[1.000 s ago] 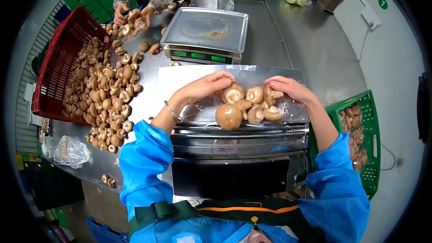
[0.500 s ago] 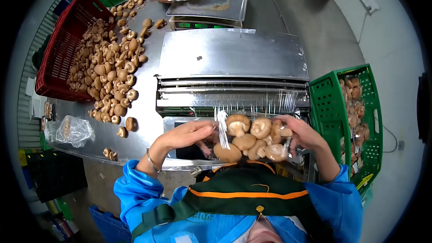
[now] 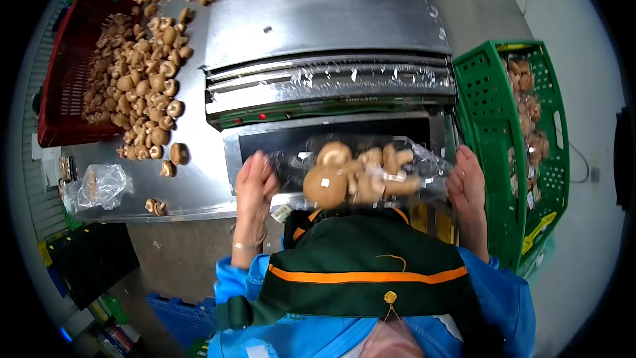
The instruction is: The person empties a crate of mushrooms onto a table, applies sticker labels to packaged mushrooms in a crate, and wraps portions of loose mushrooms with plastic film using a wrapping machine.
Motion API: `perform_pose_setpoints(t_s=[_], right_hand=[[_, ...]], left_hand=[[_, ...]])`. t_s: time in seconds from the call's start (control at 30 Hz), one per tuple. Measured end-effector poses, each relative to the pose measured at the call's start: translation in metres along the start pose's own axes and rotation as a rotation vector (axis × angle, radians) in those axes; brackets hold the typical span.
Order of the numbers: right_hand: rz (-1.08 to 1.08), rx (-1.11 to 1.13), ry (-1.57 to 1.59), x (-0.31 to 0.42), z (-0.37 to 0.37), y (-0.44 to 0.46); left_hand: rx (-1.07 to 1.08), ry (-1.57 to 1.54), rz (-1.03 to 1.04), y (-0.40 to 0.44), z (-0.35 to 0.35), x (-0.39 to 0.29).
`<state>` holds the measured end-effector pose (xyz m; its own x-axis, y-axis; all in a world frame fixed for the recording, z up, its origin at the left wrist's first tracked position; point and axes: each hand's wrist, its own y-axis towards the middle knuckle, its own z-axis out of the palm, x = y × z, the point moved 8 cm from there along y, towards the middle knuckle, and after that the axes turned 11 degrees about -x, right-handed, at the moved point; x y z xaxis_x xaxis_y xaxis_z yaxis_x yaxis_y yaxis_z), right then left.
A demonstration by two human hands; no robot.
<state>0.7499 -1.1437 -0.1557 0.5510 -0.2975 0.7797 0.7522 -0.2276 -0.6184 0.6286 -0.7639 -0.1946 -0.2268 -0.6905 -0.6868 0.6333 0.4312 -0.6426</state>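
Observation:
A film-covered pack of brown mushrooms (image 3: 361, 176) is stretched between my two hands, just in front of my apron and slightly blurred. My left hand (image 3: 255, 182) is closed on the clear film at the pack's left end. At the opposite end, my right hand (image 3: 467, 182) pinches the film, its fingers curled. Behind the pack stands a metal film-wrapping machine (image 3: 324, 23) with rollers and a dark plate (image 3: 265, 142) at its front. Scraps of film cling along the machine's front bar. Any tray under the mushrooms is hard to make out.
To the left, a red crate (image 3: 59, 86) lies tipped with loose mushrooms (image 3: 142, 86) spilling onto the steel table (image 3: 205, 192). A crumpled clear bag (image 3: 99, 189) rests near the table's edge. At right stands a green crate (image 3: 487, 93) holding wrapped packs (image 3: 530, 109).
My hands have moved apart, drawing the film out sideways from the pack. The film no longer reaches up to the machine's rollers. My view has tilted down; the co-worker's hand is mostly out of frame.

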Motion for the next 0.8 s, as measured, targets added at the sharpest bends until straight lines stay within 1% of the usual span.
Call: perform_pose_setpoints(t_s=[0.03, 0.07, 0.1, 0.13, 0.17, 0.2, 0.23, 0.27, 0.33, 0.43, 0.47, 0.53, 0.6, 0.63, 0.67, 0.7, 0.73, 0.77, 0.8], right_hand=[[0.09, -0.024, 0.036, -0.021, -0.023, -0.004], [0.102, -0.147, 0.033, -0.062, -0.053, -0.002], [0.017, -0.062, -0.152, -0.118, -0.099, 0.014], [0.158, -0.024, -0.11, -0.14, -0.074, -0.012], [0.122, -0.072, -0.395, -0.176, -0.073, -0.003], [0.036, 0.079, -0.68, -0.203, -0.055, 0.015], [0.031, 0.153, -0.771, -0.224, -0.056, 0.02], [0.102, 0.166, -0.714, -0.223, -0.047, 0.012], [0.269, 0.188, -0.529, -0.207, -0.034, -0.012], [0.48, 0.231, -0.179, -0.172, -0.021, -0.052], [0.521, 0.257, -0.067, -0.159, -0.015, -0.061], [0.53, 0.321, 0.132, -0.127, -0.003, -0.074], [0.405, 0.337, 0.286, -0.079, 0.002, -0.073], [0.255, 0.297, 0.352, -0.045, -0.005, -0.065], [0.068, 0.248, 0.407, -0.006, -0.023, -0.053], [-0.136, 0.194, 0.472, 0.036, -0.051, -0.039], [-0.41, 0.248, 0.542, 0.078, -0.085, -0.021], [-0.51, 0.292, 0.54, 0.121, -0.113, -0.018], [-0.561, 0.292, 0.685, 0.168, -0.125, -0.032]], left_hand=[[-0.097, 0.001, -0.049, -0.013, -0.024, 0.018], [-0.188, 0.006, -0.095, -0.023, -0.048, 0.039], [-0.223, 0.126, -0.108, -0.031, -0.071, 0.068], [-0.249, 0.242, -0.114, -0.031, -0.085, 0.097], [-0.212, 0.411, -0.03, -0.028, -0.069, 0.111], [-0.17, 0.575, 0.066, -0.024, -0.054, 0.123], [0.03, 0.557, -0.017, -0.009, -0.05, 0.16], [0.179, 0.537, -0.05, -0.01, -0.032, 0.168], [0.384, 0.437, -0.142, -0.027, 0.01, 0.148], [0.564, 0.261, -0.303, -0.056, 0.069, 0.115], [0.604, 0.205, -0.352, -0.063, 0.09, 0.11], [0.705, 0.152, -0.408, -0.076, 0.136, 0.099], [0.859, 0.184, -0.354, -0.09, 0.193, 0.086], [0.959, 0.218, -0.276, -0.101, 0.226, 0.079], [1.079, 0.277, -0.125, -0.109, 0.26, 0.07], [1.213, 0.37, 0.109, -0.119, 0.298, 0.063], [1.318, 0.471, 0.316, -0.128, 0.33, 0.053], [1.387, 0.605, 0.407, -0.133, 0.357, 0.051], [1.459, 0.732, 0.508, -0.138, 0.382, 0.049]])
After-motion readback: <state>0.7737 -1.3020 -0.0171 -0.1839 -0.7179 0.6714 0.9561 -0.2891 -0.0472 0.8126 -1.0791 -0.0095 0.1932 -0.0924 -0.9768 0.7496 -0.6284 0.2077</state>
